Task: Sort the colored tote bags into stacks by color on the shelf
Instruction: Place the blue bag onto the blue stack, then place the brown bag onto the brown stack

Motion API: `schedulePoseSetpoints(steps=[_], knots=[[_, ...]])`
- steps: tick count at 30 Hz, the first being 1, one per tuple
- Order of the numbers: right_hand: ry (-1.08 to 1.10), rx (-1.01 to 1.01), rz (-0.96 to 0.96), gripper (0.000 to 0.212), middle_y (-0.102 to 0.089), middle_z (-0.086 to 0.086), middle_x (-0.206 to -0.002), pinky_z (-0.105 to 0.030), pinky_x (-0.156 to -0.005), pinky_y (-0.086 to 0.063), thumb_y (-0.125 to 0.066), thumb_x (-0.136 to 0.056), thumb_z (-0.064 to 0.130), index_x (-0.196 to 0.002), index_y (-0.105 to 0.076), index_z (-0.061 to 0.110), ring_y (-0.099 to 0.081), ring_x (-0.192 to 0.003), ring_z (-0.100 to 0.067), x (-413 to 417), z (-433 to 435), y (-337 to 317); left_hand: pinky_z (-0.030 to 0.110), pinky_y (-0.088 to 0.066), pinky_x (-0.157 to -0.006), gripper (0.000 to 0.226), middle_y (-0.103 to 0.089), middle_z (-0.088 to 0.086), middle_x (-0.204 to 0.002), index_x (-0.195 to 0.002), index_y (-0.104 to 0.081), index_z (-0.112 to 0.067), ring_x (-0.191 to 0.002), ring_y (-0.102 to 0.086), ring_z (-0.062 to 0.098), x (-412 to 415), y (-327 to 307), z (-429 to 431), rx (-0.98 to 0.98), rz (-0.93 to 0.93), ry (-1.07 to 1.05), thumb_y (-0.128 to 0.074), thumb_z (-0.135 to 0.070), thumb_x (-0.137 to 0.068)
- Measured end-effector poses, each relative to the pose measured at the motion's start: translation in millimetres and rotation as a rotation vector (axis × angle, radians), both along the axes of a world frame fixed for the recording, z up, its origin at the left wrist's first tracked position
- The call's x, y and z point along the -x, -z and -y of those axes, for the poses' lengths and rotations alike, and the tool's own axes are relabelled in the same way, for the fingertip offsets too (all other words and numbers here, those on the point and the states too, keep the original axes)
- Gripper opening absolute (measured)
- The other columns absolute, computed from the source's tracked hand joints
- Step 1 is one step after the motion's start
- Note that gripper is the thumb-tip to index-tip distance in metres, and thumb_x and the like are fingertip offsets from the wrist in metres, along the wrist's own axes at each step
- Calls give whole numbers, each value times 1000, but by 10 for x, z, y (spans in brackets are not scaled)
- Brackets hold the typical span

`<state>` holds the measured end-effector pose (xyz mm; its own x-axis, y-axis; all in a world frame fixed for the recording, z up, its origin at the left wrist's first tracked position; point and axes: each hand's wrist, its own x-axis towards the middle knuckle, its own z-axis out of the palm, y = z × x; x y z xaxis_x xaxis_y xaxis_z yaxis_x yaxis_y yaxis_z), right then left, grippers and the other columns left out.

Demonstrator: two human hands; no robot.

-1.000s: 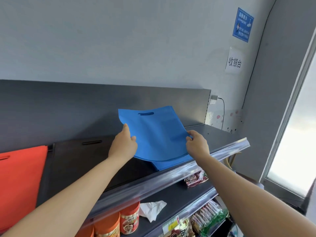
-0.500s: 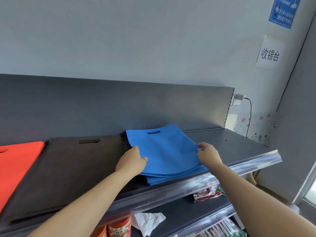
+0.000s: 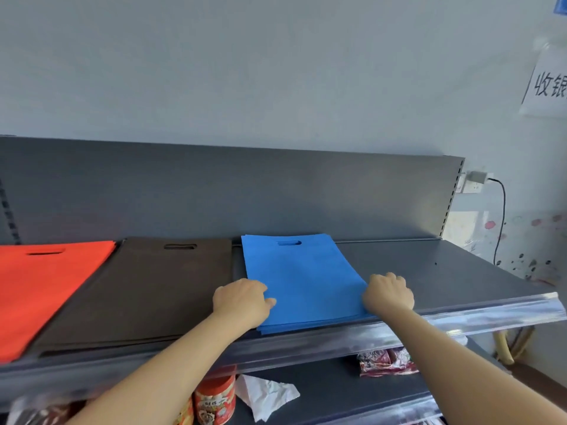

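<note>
Three single-colour stacks lie flat on the shelf (image 3: 445, 271): red bags (image 3: 40, 286), brown bags (image 3: 147, 289) at their 3 o'clock, then blue bags (image 3: 300, 280). The left hand (image 3: 242, 299) pinches the blue bags' 9 o'clock edge, thumb on top. The right hand (image 3: 388, 294), fingers curled, meets their 3 o'clock edge, and its grip cannot be told. No unsorted bags show, so sorting appears nearly complete.

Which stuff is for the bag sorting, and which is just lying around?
For the job: blue tote bags, brown tote bags, orange tote bags, top shelf, left hand, right hand.
Just lying about: red can, crumpled paper, snack packet, wall sign.
</note>
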<state>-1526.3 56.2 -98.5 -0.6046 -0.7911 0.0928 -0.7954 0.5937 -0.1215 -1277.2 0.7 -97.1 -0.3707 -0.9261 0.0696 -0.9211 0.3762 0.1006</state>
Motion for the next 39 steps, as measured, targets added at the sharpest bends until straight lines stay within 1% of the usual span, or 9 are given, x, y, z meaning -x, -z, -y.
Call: schedulePoseSetpoints(steps=[2,4,6,8,13,20,24,33,39], knots=[[-52,33,-62,33,-48,-8,-126,-34,-92,-39,-44,-90,19,-122,-52,16,-42,-120,-28,-60,36,-33,30,-43,-73,47,-53,-2,-129,-128,-56,-25,-110,-57,18,-16,-52,-36,29,-25,-24,-38,-54,-96],[-132,96,-43,35,-49,-8,-126,-34,-91,-38,-44,-90,19,-125,-50,16,-43,-118,-27,-179,114,-85,30,-43,-71,49,-50,-1,-129,-132,-52,-25,-109,-55,18,-87,-124,-79,54,-57,-44,-40,-55,-95],[-241,162,-6,36,-50,-7,-125,-34,-90,-38,-43,-93,20,-128,-50,15,-44,-117,-27,-370,209,-139,31,-44,-74,48,-51,-1,-127,-131,-53,-24,-112,-52,18,-225,-199,-125,100,-59,-67,-43,-53,-95],[-360,201,23,37,-50,-7,-127,-35,-93,-37,-44,-95,22,-131,-49,15,-43,-120,-26,-625,290,-192,34,-44,-81,45,-53,0,-124,-126,-58,-21,-117,-48,21,-421,-272,-178,158,-9,-112,-43,-50,-96],[-656,188,45,43,-47,-6,-137,-38,-100,-37,-47,-96,32,-136,-46,17,-42,-126,-26,-1396,438,-321,36,-39,-90,41,-58,3,-117,-114,-63,-16,-114,-49,24,-1041,-409,-353,281,192,-270,-43,-47,-96],[-961,125,55,44,-49,-9,-132,-40,-99,-42,-52,-94,37,-133,-49,17,-46,-123,-29,-2558,509,-455,39,-38,-94,36,-56,4,-119,-117,-57,-16,-115,-50,25,-2088,-505,-689,310,220,-446,-48,-43,-95],[-1097,100,44,43,-49,-9,-132,-40,-99,-43,-52,-94,36,-131,-49,15,-47,-123,-29,-3285,473,-478,40,-39,-95,38,-57,3,-119,-121,-56,-16,-114,-52,24,-2733,-521,-913,323,236,-551,-49,-43,-94],[-1325,80,62,47,-50,-12,-132,-41,-100,-43,-55,-91,32,-134,-47,14,-45,-124,-32,-4982,264,-496,38,-43,-89,32,-59,3,-109,-113,-58,-16,-107,-54,23,-4285,-575,-1479,334,320,-720,-49,-40,-95],[-1434,48,72,42,-51,-15,-128,-44,-97,-45,-53,-93,29,-130,-49,9,-46,-119,-33,-6144,134,-548,36,-42,-89,38,-58,2,-116,-125,-53,-16,-112,-52,22,-5392,-602,-1750,318,345,-800,-47,-41,-96]])
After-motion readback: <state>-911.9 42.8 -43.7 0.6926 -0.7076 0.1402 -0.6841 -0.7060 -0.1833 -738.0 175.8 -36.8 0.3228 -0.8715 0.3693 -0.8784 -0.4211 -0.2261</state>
